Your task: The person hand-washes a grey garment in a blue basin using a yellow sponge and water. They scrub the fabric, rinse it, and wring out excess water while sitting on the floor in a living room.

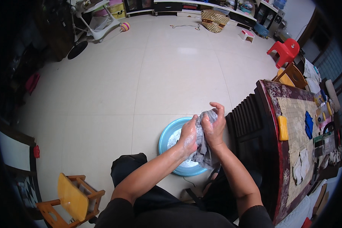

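Note:
A wet grey cloth (pixel 203 151), lathered with suds, is bunched between my two hands above a light blue plastic basin (pixel 163 139). My left hand (pixel 189 135) grips its left side, with foam on the wrist. On the other side my right hand (pixel 215 128) clasps the upper part, the index finger raised and bent. The lower end of the cloth hangs down over the basin's right side. White suds (pixel 174 138) float on the water in the basin, which stands on the tiled floor between my knees.
A dark wooden table (pixel 283 171) with a patterned cover stands close on the right, bearing a yellow bar (pixel 283 128), a blue cloth (pixel 309 124) and white cloths (pixel 301 166). A small wooden chair (pixel 72 196) is at lower left. A red plastic chair (pixel 286 51) stands farther off.

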{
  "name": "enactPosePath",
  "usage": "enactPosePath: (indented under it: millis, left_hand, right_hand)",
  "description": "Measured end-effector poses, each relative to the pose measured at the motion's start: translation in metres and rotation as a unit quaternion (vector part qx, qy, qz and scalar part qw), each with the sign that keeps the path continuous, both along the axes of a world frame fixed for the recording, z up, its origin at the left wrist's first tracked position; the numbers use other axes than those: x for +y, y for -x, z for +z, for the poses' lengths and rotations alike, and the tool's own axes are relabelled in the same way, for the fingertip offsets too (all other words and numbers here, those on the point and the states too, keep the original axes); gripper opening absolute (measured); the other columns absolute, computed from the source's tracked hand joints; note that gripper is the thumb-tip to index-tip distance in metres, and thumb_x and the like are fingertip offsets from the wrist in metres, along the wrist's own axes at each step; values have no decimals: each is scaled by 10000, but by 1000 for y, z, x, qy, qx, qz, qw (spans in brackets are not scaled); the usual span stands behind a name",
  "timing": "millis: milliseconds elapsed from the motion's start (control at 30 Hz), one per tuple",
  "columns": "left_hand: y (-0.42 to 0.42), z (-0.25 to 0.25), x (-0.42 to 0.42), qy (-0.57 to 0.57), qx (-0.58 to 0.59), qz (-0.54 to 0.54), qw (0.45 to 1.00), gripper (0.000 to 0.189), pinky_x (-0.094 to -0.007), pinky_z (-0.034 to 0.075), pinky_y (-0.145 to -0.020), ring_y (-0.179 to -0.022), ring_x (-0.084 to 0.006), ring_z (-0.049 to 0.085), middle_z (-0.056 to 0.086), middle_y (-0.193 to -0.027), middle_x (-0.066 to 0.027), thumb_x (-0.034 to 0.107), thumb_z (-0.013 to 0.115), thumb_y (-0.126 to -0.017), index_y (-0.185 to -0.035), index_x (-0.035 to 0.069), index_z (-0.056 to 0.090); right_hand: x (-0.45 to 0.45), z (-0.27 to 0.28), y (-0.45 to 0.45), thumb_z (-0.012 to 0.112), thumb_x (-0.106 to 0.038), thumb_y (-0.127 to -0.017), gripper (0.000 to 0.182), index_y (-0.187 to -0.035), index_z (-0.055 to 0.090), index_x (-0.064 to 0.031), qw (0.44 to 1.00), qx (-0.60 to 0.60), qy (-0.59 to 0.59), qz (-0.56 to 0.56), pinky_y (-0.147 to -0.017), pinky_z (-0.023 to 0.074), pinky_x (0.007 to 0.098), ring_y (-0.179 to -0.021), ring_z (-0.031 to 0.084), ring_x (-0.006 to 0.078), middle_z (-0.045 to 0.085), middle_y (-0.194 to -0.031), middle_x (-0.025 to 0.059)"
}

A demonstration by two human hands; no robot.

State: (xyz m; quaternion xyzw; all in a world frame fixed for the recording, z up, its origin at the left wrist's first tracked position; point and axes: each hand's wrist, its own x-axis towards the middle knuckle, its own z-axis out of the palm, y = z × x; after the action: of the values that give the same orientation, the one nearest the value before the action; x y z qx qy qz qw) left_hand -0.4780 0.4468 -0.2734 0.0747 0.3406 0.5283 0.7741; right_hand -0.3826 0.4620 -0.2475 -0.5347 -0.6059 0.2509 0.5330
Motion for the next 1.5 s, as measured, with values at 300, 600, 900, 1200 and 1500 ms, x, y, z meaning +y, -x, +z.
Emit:
enactPosePath:
  millis: [300,600,900,1200,1500]
  left_hand:
    - [2,-8,6,41,-80,-19,996,334,-326,499,-796,-873,-168,594,616,-968,-62,327,387,-1005,-1026,53,575]
    - [5,-34,6,32,-83,4,996,360,-341,510,-702,-757,-197,602,599,-838,-79,355,391,-992,-925,48,566]
    - [17,-42,3,-7,-96,-90,991,335,-321,502,-731,-771,-161,595,603,-822,-40,367,427,-976,-879,90,589]
    - [32,15,12,-49,-93,-215,971,403,-378,504,-880,-928,-259,654,664,-1046,-134,330,453,-947,-1089,-17,599]
    - [42,8,13,-168,147,-212,951,245,-227,440,-664,-728,-60,515,586,-804,10,233,517,-964,-864,26,603]
  right_hand:
    - [-2,-5,9,655,-138,-805,156,-818,549,-24,988,20,152,13,-706,469,363,-774,603,292,589,-786,171]
    - [-16,-27,22,642,-170,-821,189,-726,553,-33,995,-33,82,38,-613,460,399,-646,572,369,578,-696,205]
    - [-27,-35,23,623,-185,-835,186,-791,555,-17,992,-86,-47,77,-632,452,405,-676,550,381,560,-736,193]
    - [22,-38,-57,356,-676,-894,771,-1326,454,-44,806,369,421,191,-1027,391,421,-1313,374,310,392,-1413,171]
    - [18,-35,-58,649,-154,-853,402,-1214,534,-18,790,333,429,286,-834,514,307,-915,635,163,644,-1062,78]
